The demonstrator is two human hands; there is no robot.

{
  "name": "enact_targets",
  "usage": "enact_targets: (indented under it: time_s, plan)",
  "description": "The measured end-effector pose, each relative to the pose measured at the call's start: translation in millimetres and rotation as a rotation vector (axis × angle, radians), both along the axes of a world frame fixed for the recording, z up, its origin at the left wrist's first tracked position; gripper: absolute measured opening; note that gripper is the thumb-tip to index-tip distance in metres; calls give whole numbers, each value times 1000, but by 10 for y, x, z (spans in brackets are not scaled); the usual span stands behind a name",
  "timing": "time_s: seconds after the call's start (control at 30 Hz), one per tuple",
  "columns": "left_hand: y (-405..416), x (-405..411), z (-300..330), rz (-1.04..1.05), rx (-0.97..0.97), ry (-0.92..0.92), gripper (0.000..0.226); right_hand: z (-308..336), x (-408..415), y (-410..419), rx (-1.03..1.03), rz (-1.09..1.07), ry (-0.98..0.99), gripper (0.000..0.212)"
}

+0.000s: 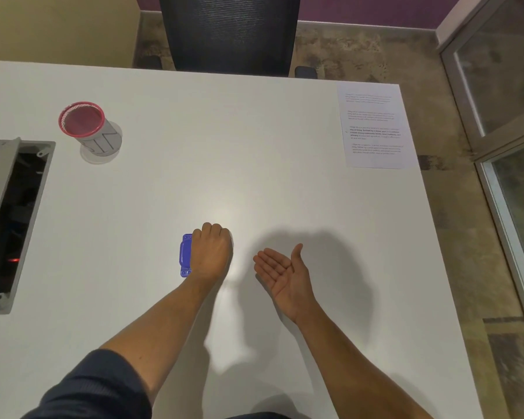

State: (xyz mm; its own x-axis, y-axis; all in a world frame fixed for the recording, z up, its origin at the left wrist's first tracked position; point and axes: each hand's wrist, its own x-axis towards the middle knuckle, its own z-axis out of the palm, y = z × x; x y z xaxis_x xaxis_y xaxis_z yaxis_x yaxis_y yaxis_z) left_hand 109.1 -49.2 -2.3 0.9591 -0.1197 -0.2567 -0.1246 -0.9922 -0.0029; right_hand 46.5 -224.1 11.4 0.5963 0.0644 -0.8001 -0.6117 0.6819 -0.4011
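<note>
My left hand (213, 252) lies knuckles-up near the middle of the white table (254, 146), its fingers curled over a small blue plastic object (185, 254). Only the object's left side shows beside the hand; the rest is hidden under it. A little to the right, my right hand (285, 273) hovers palm-up with straight fingers and holds nothing.
A red-rimmed mesh cup (87, 128) stands at the back left. An open cable box (9, 219) is sunk into the table's left edge. A printed sheet (374, 125) lies at the back right corner. A dark mesh chair (229, 31) stands behind the table.
</note>
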Motion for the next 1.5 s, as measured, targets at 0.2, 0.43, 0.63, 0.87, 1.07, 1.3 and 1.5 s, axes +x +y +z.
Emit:
enact_targets:
  time_s: [0.2,0.43,0.63,0.87,1.07,1.3,1.5]
  plan:
    - [-58,81,-44,29,-28,54,18,13,21,-22,4,-3,2,77]
    - [-274,-167,107,207,-796,88,22,-7,8,43,-43,0,31,77]
    - [-383,-438,236,106,-898,108,18,14,-10,98,0,-42,-13,76]
    - [-276,-490,380,32,-883,43,26,62,-14,177,36,-43,-34,76]
    - [-130,-494,387,315,-941,3,15,79,-54,215,69,-38,-26,80]
    - [255,-432,379,609,-887,-199,19,81,-79,191,68,-27,-22,80]
    - [500,-385,222,881,-850,-141,20,94,-17,313,61,-2,-10,80]
